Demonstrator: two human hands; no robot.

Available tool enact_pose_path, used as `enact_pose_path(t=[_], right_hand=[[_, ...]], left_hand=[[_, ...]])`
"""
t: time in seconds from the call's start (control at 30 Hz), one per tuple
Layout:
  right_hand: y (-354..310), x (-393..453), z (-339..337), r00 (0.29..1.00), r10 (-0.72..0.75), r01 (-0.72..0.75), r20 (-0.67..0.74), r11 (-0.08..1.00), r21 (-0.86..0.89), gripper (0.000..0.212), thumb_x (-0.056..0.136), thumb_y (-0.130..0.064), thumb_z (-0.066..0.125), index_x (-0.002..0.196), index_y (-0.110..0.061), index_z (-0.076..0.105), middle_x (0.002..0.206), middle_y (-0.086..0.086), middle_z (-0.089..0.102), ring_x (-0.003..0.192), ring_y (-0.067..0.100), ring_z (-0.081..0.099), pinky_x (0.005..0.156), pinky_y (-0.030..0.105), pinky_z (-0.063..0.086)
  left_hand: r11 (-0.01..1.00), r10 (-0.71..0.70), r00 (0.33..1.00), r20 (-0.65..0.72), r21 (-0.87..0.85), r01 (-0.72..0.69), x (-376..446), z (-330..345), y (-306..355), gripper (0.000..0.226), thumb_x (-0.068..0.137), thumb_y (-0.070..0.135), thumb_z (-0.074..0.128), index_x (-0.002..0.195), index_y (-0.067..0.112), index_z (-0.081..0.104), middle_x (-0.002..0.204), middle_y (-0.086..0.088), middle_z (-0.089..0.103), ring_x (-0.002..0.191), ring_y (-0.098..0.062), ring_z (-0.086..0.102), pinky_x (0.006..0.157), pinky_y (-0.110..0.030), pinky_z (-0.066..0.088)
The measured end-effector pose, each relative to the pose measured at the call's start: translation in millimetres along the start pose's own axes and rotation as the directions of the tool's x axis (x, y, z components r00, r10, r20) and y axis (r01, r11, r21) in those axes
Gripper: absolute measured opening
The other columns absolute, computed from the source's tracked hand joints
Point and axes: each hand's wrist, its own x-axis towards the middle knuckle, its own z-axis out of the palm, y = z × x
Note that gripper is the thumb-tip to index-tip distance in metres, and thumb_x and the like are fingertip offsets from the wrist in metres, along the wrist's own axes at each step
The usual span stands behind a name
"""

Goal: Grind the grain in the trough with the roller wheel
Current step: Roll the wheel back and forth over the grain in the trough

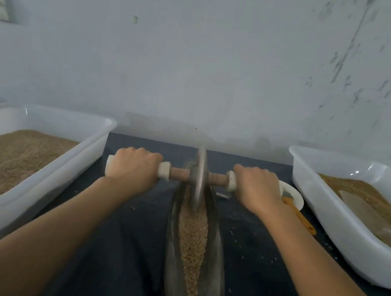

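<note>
A long, narrow metal trough (217, 261) runs away from me down the middle of the dark table, filled with tan grain (193, 244). A grey metal roller wheel (198, 179) stands upright in the trough's far end, on a wooden axle with white end grips. My left hand (135, 167) grips the left handle and my right hand (256, 190) grips the right handle, both arms stretched forward. The wheel's rim is blurred.
A white tub (35, 199) of fine tan meal stands at the left. Another white tub (326, 219) with grain and a flat scoop stands at the right. A small white dish (296, 194) with an orange-handled tool (301, 217) lies behind my right hand. Loose grains dot the cloth; a wall rises behind.
</note>
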Motion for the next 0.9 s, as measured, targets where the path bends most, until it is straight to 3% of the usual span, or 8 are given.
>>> enact_pose_path(t=[0.2,0.27,0.3,0.4,0.5,0.57,0.7,0.9], right_hand=[[-1.9,-61.8,-20.7,0.996,-0.083,0.083,-0.01,0.996,-0.039,0.036,0.076,-0.036,0.068,0.081,-0.03,0.033,0.068,-0.006,0.052,0.054,0.014,0.045,0.046,0.028,0.026],[1.3,-98.8,-38.9,0.978,-0.205,0.204,-0.037,0.979,-0.02,0.042,0.059,-0.036,0.078,0.077,-0.029,0.041,0.064,-0.005,0.055,0.052,0.015,0.052,0.039,0.026,0.027],[3.9,-113.4,-48.5,0.963,-0.26,0.262,-0.076,0.965,0.011,0.049,0.045,-0.034,0.083,0.073,-0.028,0.043,0.058,-0.005,0.052,0.045,0.013,0.049,0.037,0.021,0.016],[8.7,-134.9,-64.0,0.952,-0.284,0.294,-0.117,0.952,0.084,0.061,0.026,-0.033,0.086,0.067,-0.032,0.042,0.048,-0.011,0.041,0.039,0.005,0.028,0.049,0.012,0.001],[3.8,-121.1,-52.2,0.969,-0.241,0.236,0.052,0.968,0.082,0.058,0.048,-0.043,0.081,0.074,-0.036,0.03,0.054,-0.014,0.034,0.046,0.005,0.037,0.04,0.018,0.02],[3.0,-95.4,-32.7,0.986,-0.107,0.102,0.125,0.994,0.046,0.035,0.073,-0.045,0.067,0.081,-0.036,0.033,0.07,-0.011,0.051,0.065,0.011,0.055,0.053,0.03,0.041],[-0.1,-33.9,-4.8,0.999,0.008,-0.009,0.036,0.999,0.032,0.025,0.085,-0.041,0.059,0.085,-0.032,0.035,0.075,-0.006,0.055,0.058,0.013,0.045,0.049,0.028,0.024],[-0.5,-45.4,-10.7,1.0,-0.007,0.007,0.018,0.999,0.033,0.026,0.083,-0.039,0.061,0.085,-0.032,0.036,0.074,-0.007,0.054,0.058,0.014,0.044,0.052,0.029,0.029]], left_hand=[[0.998,0.056,0.998,-0.011,0.008,-0.056,-59.8,-23.4,2.7,0.029,0.078,0.043,0.065,0.073,0.029,0.04,0.065,0.008,0.053,0.056,-0.018,0.053,0.052,-0.028,0.026],[0.984,0.172,0.984,-0.048,-0.026,-0.174,-97.7,-46.9,4.5,0.046,0.051,0.037,0.084,0.064,0.029,0.041,0.054,0.007,0.05,0.045,-0.017,0.053,0.046,-0.023,0.017],[0.973,0.22,0.971,-0.096,-0.048,-0.226,-112.2,-59.3,4.7,0.054,0.037,0.033,0.089,0.06,0.029,0.04,0.049,0.008,0.046,0.039,-0.016,0.048,0.046,-0.02,0.008],[0.968,0.232,0.966,-0.11,-0.069,-0.241,-133.0,-80.1,1.1,0.062,0.031,0.027,0.09,0.058,0.029,0.035,0.045,0.009,0.039,0.035,-0.016,0.041,0.055,-0.018,-0.004],[0.977,0.212,0.977,0.003,0.0,-0.212,-117.6,-72.8,2.9,0.06,0.04,0.034,0.088,0.063,0.032,0.032,0.048,0.008,0.044,0.037,-0.016,0.046,0.048,-0.021,0.001],[0.983,0.15,0.988,0.021,0.1,-0.151,-92.1,-50.5,7.6,0.042,0.065,0.044,0.075,0.068,0.031,0.035,0.059,0.009,0.053,0.051,-0.015,0.056,0.047,-0.027,0.016],[0.996,0.015,1.0,0.013,0.083,-0.016,-25.7,-19.5,7.6,0.018,0.085,0.039,0.056,0.077,0.03,0.042,0.076,0.009,0.059,0.063,-0.019,0.052,0.055,-0.029,0.03],[1.0,0.004,0.999,0.034,0.018,-0.005,-33.5,-23.2,8.2,0.02,0.085,0.041,0.057,0.08,0.03,0.041,0.077,0.01,0.057,0.069,-0.017,0.057,0.058,-0.029,0.032]])
